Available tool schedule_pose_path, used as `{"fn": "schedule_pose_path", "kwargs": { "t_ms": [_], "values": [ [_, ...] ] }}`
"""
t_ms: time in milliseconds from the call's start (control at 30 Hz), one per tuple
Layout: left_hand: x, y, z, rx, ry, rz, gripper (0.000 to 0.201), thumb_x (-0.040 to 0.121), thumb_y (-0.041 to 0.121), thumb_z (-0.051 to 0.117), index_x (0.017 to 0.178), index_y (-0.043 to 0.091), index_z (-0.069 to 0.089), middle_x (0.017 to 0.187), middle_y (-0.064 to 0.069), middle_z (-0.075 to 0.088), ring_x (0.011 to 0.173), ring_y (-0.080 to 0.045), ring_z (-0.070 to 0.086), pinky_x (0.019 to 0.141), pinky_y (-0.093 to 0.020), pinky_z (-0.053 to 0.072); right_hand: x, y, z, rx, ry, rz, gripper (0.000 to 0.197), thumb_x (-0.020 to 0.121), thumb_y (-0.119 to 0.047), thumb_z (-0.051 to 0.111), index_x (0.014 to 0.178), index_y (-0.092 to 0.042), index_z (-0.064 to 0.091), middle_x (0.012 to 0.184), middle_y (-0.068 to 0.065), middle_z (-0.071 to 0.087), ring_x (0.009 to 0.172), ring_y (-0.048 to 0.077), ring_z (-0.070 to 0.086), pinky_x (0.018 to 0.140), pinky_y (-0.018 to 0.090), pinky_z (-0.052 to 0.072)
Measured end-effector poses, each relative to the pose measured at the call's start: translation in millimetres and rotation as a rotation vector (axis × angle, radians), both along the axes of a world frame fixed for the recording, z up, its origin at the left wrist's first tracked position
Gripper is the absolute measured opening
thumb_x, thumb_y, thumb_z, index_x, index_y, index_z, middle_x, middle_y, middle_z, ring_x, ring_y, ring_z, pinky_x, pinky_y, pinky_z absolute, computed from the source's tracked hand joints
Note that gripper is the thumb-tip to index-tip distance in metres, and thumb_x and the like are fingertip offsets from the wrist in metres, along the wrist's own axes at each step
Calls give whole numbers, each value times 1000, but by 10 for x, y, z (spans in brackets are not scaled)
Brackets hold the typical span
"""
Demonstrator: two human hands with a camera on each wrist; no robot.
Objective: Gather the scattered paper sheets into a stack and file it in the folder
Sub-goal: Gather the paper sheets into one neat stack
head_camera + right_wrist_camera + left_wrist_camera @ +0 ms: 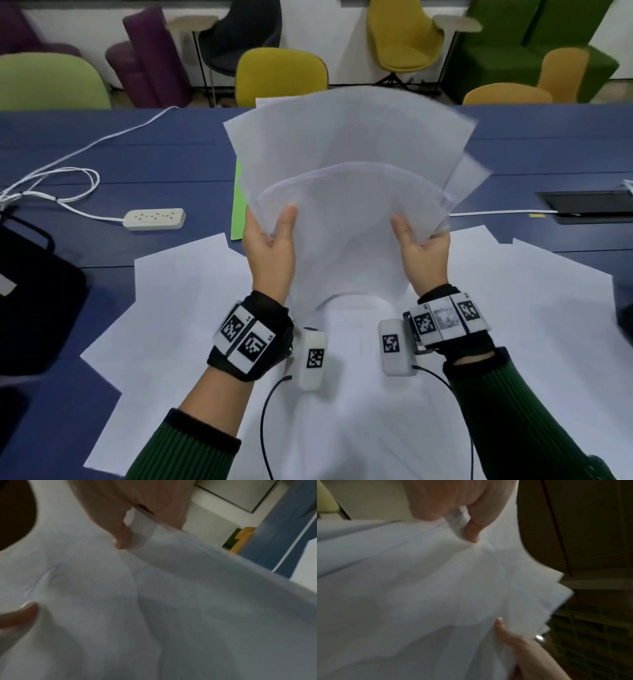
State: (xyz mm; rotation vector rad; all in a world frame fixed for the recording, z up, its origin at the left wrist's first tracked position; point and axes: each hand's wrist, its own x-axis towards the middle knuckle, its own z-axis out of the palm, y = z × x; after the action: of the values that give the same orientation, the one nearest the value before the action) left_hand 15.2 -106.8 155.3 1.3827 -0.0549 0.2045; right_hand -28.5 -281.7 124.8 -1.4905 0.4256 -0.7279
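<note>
Sheets (349,178) of thin white paper, matte and limp, are held up over the middle of the table (171,154) as a loose, fanned bundle; their far edges bow into soft arcs and the corners splay apart on the right. The left hand (270,253) grips the bundle's left side, thumb on the near face and fingers behind, clamped on the paper. The right hand (424,253) grips the right side the same way, thumb in front, fingers hidden behind. In the left wrist view the left thumb (476,524) presses a crease into the sheets (419,588), whose staggered corners step out like a fan. In the right wrist view the thumb (120,534) dents the sheets (154,601) into shallow folds; both views are blurred.

More sheets (178,308) lie flat and overlapping on the near part of the smooth dark-blue table, spreading left and right under the forearms. The folder (237,205), a flat bright-green rectangle, lies just behind the held bundle, mostly hidden, only its left strip showing.

A cream plastic power strip (156,218) with a white looping cord (61,178) sits at far left. Moulded chairs (281,77) in yellow, green and purple stand beyond the table.
</note>
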Motion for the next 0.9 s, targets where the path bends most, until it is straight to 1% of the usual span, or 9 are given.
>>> {"fn": "schedule_pose_path", "kwargs": {
  "t_ms": [33,100,167,300,433,500,600,767,900],
  "values": [
    [-25,-10,21,4,-13,-5,55,86,18,64,134,9,40,136,-3,50,126,-9,48,108,-31,39,9,19,-16,-26,7,-16,20,85,-1,61,75,-18,56,78,-11,64,64,-17,59,64,4,45],
    [-85,-18,177,-22,-44,-50,49,80,13,70,120,21,44,118,8,59,109,4,57,95,-20,46,12,23,-68,-54,38,-3,11,86,-3,61,86,-13,57,88,-1,63,67,-13,59,67,6,46],
    [-92,-20,381,-54,-108,-49,50,71,23,76,106,25,41,101,11,60,92,4,62,82,-17,49,-14,-9,-142,-35,55,49,18,83,1,62,96,-10,58,86,-4,64,68,-11,61,69,8,49],
    [86,-26,734,-101,-58,65,48,58,56,68,90,26,48,95,11,56,100,-5,58,88,-21,46,-111,-63,-196,-11,87,149,21,74,6,70,89,-7,63,66,-19,70,65,-7,64,65,12,52],
    [292,36,812,-55,64,38,47,69,56,67,53,26,35,60,10,39,67,-14,41,72,-29,36,-183,-165,-177,-29,69,262,29,74,7,69,82,-20,63,70,-22,71,69,-5,66,70,14,54],
    [338,122,789,-25,81,13,47,65,51,69,51,23,34,65,-2,34,69,-20,35,68,-31,32,-233,-213,-172,-11,56,326,26,66,-8,79,83,-21,64,74,-19,72,72,-2,67,71,15,53],
    [327,189,794,49,-14,22,23,73,24,69,58,20,52,60,6,50,66,-13,47,67,-22,40,-284,-229,-152,10,95,365,43,48,-42,84,82,-21,67,78,-16,73,76,0,68,74,16,53],
    [194,238,698,-46,-279,180,9,74,25,60,71,17,58,75,-2,59,76,-15,53,75,-22,44,-287,-233,-148,-22,132,398,26,66,3,75,80,-16,65,71,-19,72,72,-3,67,70,11,51],
    [-35,219,741,349,-638,206,19,88,39,58,82,23,63,91,6,62,89,-11,56,88,-29,39,-260,-250,-168,9,136,387,25,68,4,73,83,-15,65,71,-17,72,72,-2,67,72,13,52]
  ]
}}
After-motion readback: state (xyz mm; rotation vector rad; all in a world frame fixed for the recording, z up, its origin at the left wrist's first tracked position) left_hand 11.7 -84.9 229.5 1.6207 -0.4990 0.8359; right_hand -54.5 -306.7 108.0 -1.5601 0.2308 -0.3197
